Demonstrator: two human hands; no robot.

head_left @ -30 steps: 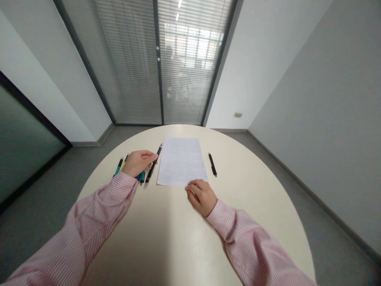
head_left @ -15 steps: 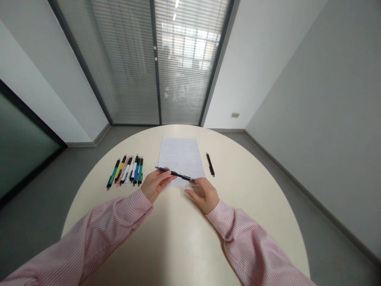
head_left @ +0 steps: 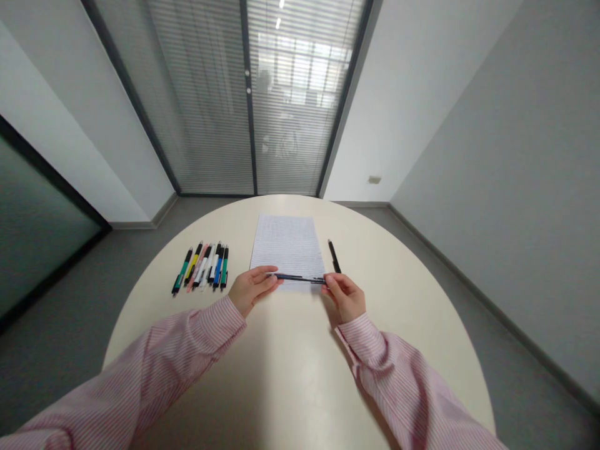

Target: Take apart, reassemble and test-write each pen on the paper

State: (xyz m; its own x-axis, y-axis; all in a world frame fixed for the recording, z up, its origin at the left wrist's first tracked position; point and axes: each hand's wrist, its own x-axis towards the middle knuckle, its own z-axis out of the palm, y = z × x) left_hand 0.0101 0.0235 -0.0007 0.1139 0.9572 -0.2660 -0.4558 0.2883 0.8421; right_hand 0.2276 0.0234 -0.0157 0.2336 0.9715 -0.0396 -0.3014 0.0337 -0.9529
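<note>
A dark pen (head_left: 300,278) is held nearly level between my hands, above the lower edge of a lined sheet of paper (head_left: 288,244). My left hand (head_left: 253,289) pinches its left end between thumb and fingers. At the right end, where the clip shows, the thumb and fingertips of my right hand (head_left: 345,296) are closed on it. A second black pen (head_left: 334,255) lies on the table just beyond my right hand, its lower end close to the fingers.
On the left of the round cream table (head_left: 290,387) several pens (head_left: 206,267) lie side by side, in green, yellow, pink, white and blue with black parts. A glass partition with blinds (head_left: 210,125) stands behind the table, and grey walls rise on both sides.
My right hand has moved right and turned, and now pinches the pen's end. The pen has gone from slanted to nearly level. The view has shifted slightly.
</note>
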